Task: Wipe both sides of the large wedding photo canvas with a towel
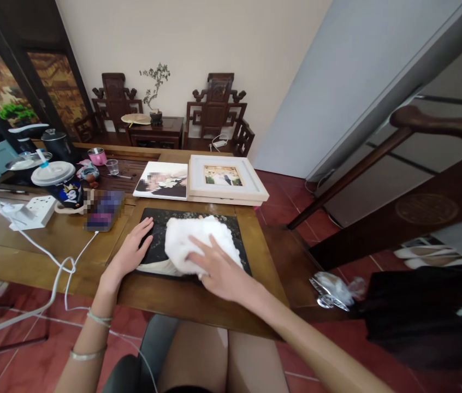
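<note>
A dark printed panel (155, 218) lies flat near the front edge of the wooden table. Spread over its middle and right part is a fluffy white cloth (182, 234), which hides much of the print. My right hand (214, 267) presses down on the cloth with its fingers spread. At the panel's left edge rests my left hand (135, 248), flat, fingers stretched out, holding nothing.
Behind the panel lie a photo print (161, 188) and a framed picture (229, 191). To the left are a phone (104, 210) on a charging cable, a lidded cup (61, 183) and a power strip (36, 212). A wooden chair (378, 218) stands at the right.
</note>
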`<state>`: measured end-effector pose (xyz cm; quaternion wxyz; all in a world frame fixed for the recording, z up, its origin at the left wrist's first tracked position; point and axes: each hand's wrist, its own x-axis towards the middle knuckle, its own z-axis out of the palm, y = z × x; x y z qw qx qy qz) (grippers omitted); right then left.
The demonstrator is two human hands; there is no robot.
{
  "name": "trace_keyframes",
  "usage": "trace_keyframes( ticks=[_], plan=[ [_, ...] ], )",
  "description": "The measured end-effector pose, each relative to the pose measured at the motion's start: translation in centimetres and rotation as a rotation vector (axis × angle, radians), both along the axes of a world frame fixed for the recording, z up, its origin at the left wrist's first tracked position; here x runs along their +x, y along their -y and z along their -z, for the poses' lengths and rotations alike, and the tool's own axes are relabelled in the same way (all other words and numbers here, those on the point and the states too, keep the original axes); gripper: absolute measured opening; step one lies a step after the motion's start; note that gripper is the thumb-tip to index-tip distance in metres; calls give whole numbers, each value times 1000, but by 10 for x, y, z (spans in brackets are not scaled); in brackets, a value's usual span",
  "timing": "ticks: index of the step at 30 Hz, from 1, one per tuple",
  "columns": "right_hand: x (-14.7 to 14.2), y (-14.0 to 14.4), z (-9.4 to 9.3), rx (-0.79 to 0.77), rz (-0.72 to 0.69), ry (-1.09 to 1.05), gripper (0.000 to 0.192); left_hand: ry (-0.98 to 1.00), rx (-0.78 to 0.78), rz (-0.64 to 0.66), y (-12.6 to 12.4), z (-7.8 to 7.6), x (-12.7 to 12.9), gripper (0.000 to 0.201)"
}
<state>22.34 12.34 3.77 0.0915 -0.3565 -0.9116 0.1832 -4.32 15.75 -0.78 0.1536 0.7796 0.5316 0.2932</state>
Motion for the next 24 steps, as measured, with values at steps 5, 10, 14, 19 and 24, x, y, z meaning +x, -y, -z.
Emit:
trace_keyframes(
  ticks=[5, 10, 14, 19, 24],
  plan=[
    [-26, -72, 2, 83, 131, 25, 54, 21, -21, -4, 2, 0, 0, 48],
    [-39, -59, 1, 103, 132, 28, 54, 35, -36, -11, 3, 1, 0, 49],
    [-33, 4, 1, 41, -19, 28, 54, 16, -28, -10, 0, 4, -1, 50],
    [-9, 54, 0, -55, -186, -52, 59, 4, -20, -14, 0, 4, -1, 48],
    [10, 24, 4, 18, -41, -54, 55, -3, -20, 2, -1, 4, -2, 48]
  ],
)
